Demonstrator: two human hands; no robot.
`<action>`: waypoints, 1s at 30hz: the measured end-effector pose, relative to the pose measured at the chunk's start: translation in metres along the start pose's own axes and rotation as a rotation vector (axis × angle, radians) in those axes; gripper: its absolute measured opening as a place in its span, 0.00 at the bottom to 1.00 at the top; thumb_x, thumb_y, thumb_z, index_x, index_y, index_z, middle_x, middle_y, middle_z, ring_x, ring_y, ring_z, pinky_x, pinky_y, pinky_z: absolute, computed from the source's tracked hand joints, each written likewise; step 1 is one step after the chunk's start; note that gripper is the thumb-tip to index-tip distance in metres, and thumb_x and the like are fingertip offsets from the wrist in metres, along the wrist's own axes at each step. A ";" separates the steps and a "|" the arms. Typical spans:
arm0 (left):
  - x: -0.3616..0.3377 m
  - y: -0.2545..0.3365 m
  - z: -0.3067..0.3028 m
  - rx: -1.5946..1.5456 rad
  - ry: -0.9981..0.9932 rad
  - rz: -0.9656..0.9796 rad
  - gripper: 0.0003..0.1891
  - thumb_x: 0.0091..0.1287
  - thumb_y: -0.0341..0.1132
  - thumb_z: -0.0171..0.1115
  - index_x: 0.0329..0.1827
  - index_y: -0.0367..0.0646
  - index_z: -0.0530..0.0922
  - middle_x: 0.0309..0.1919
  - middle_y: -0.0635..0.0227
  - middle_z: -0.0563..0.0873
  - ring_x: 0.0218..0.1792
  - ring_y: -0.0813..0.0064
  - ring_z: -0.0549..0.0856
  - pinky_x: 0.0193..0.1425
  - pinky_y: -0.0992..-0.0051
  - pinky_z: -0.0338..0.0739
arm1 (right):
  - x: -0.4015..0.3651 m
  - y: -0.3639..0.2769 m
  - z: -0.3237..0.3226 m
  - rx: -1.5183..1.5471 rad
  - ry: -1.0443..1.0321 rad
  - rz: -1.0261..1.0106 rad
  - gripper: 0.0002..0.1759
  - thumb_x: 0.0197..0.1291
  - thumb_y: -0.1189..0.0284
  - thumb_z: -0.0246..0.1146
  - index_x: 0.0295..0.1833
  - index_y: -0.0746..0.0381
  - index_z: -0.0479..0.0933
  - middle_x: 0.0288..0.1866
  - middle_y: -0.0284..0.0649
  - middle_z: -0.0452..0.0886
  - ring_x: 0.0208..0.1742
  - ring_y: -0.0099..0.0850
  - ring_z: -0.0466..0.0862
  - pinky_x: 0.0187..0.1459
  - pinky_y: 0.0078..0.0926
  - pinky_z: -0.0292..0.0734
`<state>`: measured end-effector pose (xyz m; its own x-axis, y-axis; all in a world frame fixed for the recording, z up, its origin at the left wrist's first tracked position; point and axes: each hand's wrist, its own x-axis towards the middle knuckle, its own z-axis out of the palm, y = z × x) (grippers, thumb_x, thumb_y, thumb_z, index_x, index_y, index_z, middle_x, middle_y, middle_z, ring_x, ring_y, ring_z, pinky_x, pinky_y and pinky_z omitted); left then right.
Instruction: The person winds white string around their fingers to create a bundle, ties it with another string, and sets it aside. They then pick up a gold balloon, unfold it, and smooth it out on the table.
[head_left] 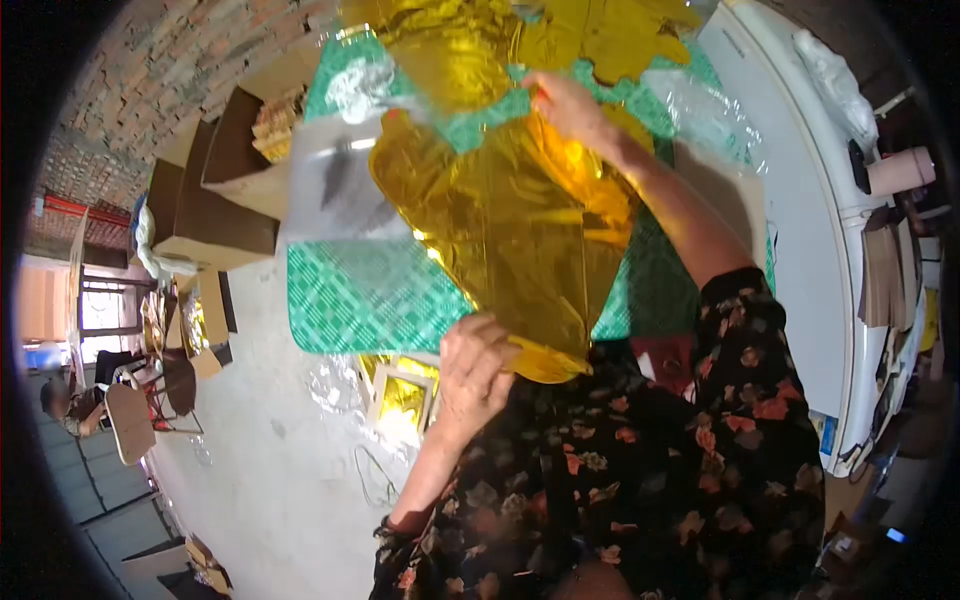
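Note:
A large, creased, shiny gold foil sheet (500, 230) with a rounded outline, like a flat uninflated balloon, stretches between my hands over the table. At the near table edge, my left hand (475, 375) is closed on its lower corner, fingers curled over the foil. My right hand (565, 105) reaches across to the far side, its fingers pinching the upper edge, where the foil folds and bunches along my forearm. Beneath lies a green checked tablecloth (350, 300). More gold foil pieces (600, 40) with wavy edges are spread at the table's far end.
Clear plastic film (340, 185) and a crumpled white plastic bundle (362, 88) lie on the table's left. Open cardboard boxes (225, 190) stand beyond them. A white fridge (790, 200) borders the right. A seated person (85, 405) is far left, near a chair (130, 425).

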<state>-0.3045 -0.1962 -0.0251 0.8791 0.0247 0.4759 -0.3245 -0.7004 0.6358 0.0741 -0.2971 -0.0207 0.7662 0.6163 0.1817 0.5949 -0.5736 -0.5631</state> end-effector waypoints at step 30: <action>-0.049 0.010 0.014 -0.951 -0.054 -1.035 0.20 0.81 0.45 0.47 0.58 0.33 0.74 0.47 0.62 0.84 0.46 0.74 0.82 0.51 0.75 0.77 | 0.055 0.059 -0.026 0.526 -0.349 -0.063 0.18 0.70 0.72 0.61 0.62 0.66 0.71 0.51 0.44 0.78 0.49 0.33 0.83 0.51 0.34 0.81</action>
<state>-0.3459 -0.2145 -0.0505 0.8671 0.1827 -0.4635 0.3788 0.3623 0.8516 0.1573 -0.3107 -0.0231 0.5565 0.8309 0.0035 0.3690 -0.2434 -0.8970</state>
